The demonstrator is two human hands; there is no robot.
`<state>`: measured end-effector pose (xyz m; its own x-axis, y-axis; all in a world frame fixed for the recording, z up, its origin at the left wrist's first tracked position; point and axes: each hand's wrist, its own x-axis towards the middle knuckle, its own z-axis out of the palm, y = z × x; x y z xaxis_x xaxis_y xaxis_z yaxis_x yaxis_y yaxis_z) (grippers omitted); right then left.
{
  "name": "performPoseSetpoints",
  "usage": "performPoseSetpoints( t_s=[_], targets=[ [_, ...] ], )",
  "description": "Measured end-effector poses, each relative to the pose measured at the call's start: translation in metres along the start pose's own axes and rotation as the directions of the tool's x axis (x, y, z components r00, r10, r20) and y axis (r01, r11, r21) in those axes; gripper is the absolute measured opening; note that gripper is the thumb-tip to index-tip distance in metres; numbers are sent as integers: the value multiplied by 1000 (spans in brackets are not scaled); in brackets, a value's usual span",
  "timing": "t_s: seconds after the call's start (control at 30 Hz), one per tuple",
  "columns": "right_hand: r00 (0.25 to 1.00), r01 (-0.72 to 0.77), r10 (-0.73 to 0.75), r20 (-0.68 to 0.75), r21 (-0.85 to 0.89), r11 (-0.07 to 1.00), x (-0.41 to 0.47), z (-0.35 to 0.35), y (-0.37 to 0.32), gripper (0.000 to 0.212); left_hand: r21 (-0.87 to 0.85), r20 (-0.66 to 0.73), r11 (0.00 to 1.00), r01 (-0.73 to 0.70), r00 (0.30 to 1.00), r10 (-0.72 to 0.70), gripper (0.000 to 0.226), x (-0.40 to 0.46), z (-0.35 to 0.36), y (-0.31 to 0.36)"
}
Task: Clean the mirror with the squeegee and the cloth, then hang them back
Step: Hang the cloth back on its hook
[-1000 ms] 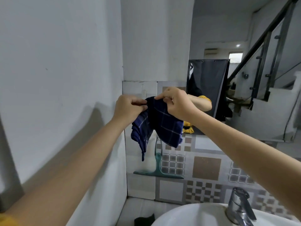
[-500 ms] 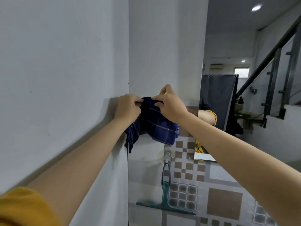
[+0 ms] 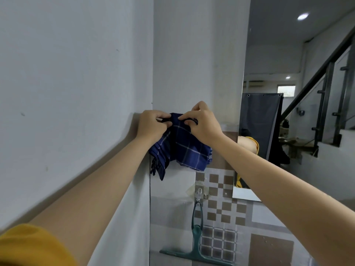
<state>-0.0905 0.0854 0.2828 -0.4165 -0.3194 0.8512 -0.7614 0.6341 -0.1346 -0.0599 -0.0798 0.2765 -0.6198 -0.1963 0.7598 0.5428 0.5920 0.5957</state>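
Observation:
A dark blue checked cloth (image 3: 184,148) hangs bunched against the wall in the corner, at the top of the tiled strip. My left hand (image 3: 152,125) pinches its upper left edge, and my right hand (image 3: 201,125) pinches a dark loop at its upper right edge. Whatever the cloth hangs from is hidden behind my hands. Below, a green squeegee (image 3: 196,244) hangs by its handle from a clear hook (image 3: 199,194) on the tiles. The mirror (image 3: 299,116) fills the wall to the right and reflects a staircase.
A plain grey wall (image 3: 76,93) runs close along my left arm. Patterned brown and grey tiles (image 3: 221,212) cover the wall under the mirror. My yellow sleeve (image 3: 28,246) shows at the lower left.
My view has tilted up, so the sink and tap have dropped out of sight. Both hands stay on the cloth's top edge, and my fingers have shifted along it.

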Motion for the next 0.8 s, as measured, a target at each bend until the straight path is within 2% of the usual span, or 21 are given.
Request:
performPoseSetpoints(
  t_s=[0.13,0.23,0.43,0.6,0.8],
  targets=[
    [998,31,-26,55,-92,995,8,2,-1,30,73,51,997,-40,998,36,34,7,0,1],
    [990,40,-29,137,-83,996,5,5,1,25,147,124,987,-67,991,48,36,6,2,-7],
    [990,3,-6,142,20,1000,-2,4,3,27,142,115,987,-71,992,55,32,2,4,-13],
    [983,-17,21,185,-24,1000,-3,9,2,23,91,141,993,-73,988,60,24,-10,2,-18],
    [974,-166,160,159,30,986,-12,17,-5,22,56,206,998,19,978,-30,18,-24,3,-23]
  ],
)
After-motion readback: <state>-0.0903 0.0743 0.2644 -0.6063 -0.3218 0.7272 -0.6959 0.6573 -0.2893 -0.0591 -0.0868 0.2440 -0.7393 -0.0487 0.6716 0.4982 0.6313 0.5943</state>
